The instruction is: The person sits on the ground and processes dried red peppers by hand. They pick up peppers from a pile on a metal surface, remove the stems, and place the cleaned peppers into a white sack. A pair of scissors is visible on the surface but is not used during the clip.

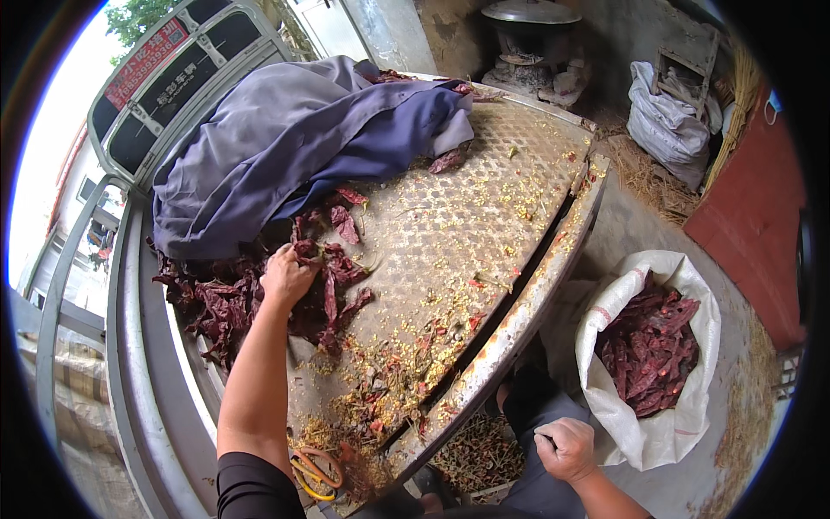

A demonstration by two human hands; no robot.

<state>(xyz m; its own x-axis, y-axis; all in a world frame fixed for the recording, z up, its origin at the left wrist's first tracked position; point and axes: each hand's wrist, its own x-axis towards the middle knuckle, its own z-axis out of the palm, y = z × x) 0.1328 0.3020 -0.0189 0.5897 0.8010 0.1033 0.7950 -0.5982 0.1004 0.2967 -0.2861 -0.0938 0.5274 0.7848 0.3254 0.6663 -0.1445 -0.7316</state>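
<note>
My left hand [288, 276] reaches over the truck bed, its fingers closed on dried red chili peppers [337, 272] at the edge of a heap. Under and around that arm lies the dark red chili heap [224, 305], partly covered by a grey-blue cloth [311, 130]. My right hand [565, 447] is curled into a loose fist in front of my leg; no object shows in it. Just beyond that fist stands an open white woven sack [593, 373], holding dried red chilies [648, 350].
Yellow seeds and chili scraps [402, 376] litter the metal bed [415, 227]. Scissors with orange and yellow handles [318, 470] lie near its front corner. Stems and scraps [483, 447] are heaped below the edge. A metal side rail [133, 311] runs along the left.
</note>
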